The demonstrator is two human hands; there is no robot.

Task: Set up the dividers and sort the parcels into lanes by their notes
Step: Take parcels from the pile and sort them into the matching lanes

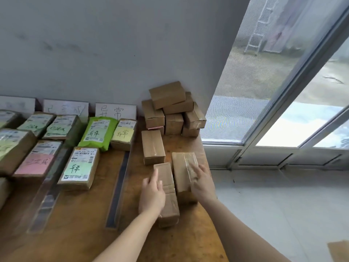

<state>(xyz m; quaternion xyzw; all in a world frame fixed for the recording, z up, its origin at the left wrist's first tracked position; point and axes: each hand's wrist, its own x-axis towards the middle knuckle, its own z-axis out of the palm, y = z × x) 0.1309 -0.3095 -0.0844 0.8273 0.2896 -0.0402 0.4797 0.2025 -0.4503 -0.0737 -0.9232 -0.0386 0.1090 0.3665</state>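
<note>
Fingers (156, 177) of my left hand (151, 195) lay straight and relaxed against the narrow brown parcel (168, 201) at lower centre of the frame, gripping nothing. Those of my right hand (203, 184) were stretched flat, somewhat blurred, over the taped parcel (182, 171) just beside it. Both parcels showed plain faces with no note, so I judged I was steadying them to turn them over and read. A heap of plain parcels (170, 108) waited in the bench (79, 233) corner, outside the lanes. Left of the clear divider (119, 186), noted parcels (79, 167) lay face up below each lane sign (116, 111), easy to check.
</note>
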